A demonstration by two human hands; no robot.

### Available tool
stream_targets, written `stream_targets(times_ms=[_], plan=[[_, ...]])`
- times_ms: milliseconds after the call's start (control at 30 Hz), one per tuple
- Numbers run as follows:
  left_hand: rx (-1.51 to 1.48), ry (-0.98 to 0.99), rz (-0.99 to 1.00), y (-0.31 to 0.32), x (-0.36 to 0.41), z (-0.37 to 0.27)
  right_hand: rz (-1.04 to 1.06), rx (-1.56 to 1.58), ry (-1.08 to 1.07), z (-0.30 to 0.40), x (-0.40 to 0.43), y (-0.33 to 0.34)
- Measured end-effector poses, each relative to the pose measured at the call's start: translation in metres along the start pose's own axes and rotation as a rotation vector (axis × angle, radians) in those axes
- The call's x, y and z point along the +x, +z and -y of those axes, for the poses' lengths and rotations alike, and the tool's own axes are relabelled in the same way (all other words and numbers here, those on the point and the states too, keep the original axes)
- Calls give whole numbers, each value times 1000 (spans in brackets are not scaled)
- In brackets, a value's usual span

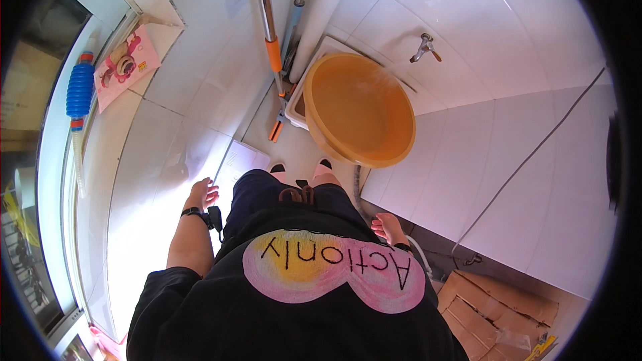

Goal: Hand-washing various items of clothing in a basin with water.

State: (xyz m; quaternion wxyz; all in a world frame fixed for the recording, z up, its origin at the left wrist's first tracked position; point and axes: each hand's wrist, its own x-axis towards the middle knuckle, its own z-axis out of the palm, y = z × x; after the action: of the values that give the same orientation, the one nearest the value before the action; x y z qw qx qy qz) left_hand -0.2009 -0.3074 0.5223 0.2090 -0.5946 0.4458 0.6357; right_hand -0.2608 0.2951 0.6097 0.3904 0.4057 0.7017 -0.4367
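Observation:
My left hand (204, 194) hangs beside my left thigh, holding nothing, its fingers loosely bent and apart. A black strap with a small device is around that wrist. Near my right hip, my right hand (386, 227) also holds nothing, its fingers slightly curled. In front of me a large orange-yellow plastic basin (358, 110) rests tilted on a white basin or tub (296, 116) in the corner. A metal wall tap (425, 49) sits above and to the right, and a spray of water runs from it into the basin. Neither hand touches anything there.
Mop handles with an orange grip (273, 55) lean beside a white pipe (323, 5). A flat white box (241, 160) lies by the left wall. On the ledge are a blue siphon pump (80, 87) and a pink packet (126, 67). Cardboard (496, 311) lies at lower right; a cable (531, 153) crosses the right.

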Motion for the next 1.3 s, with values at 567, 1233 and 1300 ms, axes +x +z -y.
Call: stream_targets(times_ms=[567,1233,1300], plan=[[-28,-47,14,1,-1,-5,7,-10,0,3,0,-3],[-4,-9,-1,0,6,1,-5,2,13,5,1,3],[-6,-8,0,0,5,1,-3,-3,11,6,0,3]])
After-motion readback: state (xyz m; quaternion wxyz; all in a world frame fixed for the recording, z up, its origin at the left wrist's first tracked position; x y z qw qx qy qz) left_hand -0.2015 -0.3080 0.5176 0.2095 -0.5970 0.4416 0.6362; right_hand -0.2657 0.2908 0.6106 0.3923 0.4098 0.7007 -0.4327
